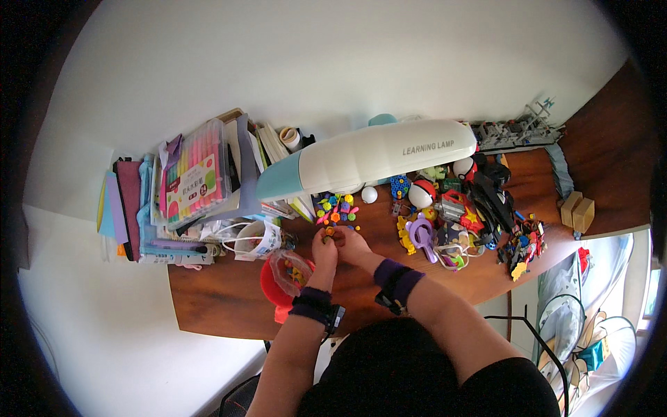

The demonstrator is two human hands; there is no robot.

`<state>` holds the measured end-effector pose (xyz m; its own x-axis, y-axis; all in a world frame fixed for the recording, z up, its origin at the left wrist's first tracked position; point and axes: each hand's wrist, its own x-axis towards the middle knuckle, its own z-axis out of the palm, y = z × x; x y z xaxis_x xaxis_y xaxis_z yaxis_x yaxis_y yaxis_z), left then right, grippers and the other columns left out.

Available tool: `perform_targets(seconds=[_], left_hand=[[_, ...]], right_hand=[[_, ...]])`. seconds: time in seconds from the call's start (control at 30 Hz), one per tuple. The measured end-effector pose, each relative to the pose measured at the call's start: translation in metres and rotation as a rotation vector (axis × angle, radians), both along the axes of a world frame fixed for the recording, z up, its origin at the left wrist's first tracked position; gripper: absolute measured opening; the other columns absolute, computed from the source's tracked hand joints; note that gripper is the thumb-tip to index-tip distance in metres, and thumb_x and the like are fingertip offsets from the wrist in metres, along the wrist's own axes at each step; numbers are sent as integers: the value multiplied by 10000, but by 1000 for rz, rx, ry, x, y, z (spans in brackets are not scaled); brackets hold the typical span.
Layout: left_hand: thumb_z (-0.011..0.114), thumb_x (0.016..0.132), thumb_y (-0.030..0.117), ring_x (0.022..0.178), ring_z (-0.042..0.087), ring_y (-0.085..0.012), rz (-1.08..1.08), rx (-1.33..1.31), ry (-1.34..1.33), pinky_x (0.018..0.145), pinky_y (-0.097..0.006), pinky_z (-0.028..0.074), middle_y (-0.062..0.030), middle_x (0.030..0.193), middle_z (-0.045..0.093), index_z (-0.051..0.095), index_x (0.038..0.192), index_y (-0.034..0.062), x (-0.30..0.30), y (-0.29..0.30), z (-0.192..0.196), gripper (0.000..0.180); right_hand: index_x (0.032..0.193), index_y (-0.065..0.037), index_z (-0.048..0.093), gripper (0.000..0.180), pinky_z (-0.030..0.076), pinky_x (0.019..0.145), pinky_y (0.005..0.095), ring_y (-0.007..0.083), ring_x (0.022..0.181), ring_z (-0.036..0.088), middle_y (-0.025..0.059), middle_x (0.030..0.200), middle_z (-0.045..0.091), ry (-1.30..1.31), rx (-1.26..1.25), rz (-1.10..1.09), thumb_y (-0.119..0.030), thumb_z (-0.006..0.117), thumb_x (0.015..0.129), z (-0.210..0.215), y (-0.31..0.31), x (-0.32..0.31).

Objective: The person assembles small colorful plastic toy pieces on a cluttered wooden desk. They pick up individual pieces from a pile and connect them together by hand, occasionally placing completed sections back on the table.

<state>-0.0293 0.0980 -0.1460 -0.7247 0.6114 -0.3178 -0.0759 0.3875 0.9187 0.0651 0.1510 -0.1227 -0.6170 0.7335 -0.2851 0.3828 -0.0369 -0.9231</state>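
Note:
Close together over the desk, my left hand (325,253) and my right hand (353,246) have their fingers closed around a small orange toy piece (330,231). Some dark green shows at the left fingertips; its shape is too small to make out. Just beyond the fingers lies a loose pile of small bright plastic pieces (339,206) in yellow, pink, purple and orange. Beside my left wrist stands a red container (268,283) with a clear plastic bag (283,268) of colourful small pieces in it.
A white and teal desk lamp (375,158) hangs low beyond my hands. On the left are a white handled paper bag (258,240), a marker case (194,177) and upright books. Mixed toys, including a purple ring-shaped toy (421,233), cover the right side of the wooden desk (368,295).

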Motion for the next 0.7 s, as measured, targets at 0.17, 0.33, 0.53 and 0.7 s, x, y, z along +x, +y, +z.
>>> perform_targets(seconds=[0.17,0.33,0.53,0.7], left_hand=[[489,796,0,1070,545,-263,-37,-48,47,919,-333,425,-174,1160,559,510,1185,-36,9,-5,15,391],[491,769,-16,1072,545,-251,-92,43,0,917,-322,426,-172,1159,544,491,1204,-44,21,-11,59,436],[520,802,-10,1076,536,-218,-94,203,-18,915,-300,423,-147,1176,535,464,1228,-50,32,-21,102,431],[540,812,-38,1155,484,-226,-94,358,-149,959,-312,404,-145,1238,448,403,1276,-29,33,-42,151,483]], right_hand=[[1209,-32,481,451,497,815,289,179,965,614,93,1095,608,30,-107,-13,18,592,775,37,0,14],[1205,-26,482,436,486,849,285,169,991,604,87,1116,601,96,23,-22,28,596,787,36,-2,30],[1180,-65,526,432,479,845,311,231,998,606,102,1084,623,303,-13,-74,-35,622,761,67,-6,37],[1159,-39,532,408,471,863,309,239,1006,601,104,1097,610,360,9,-21,-14,617,761,122,-14,36]])
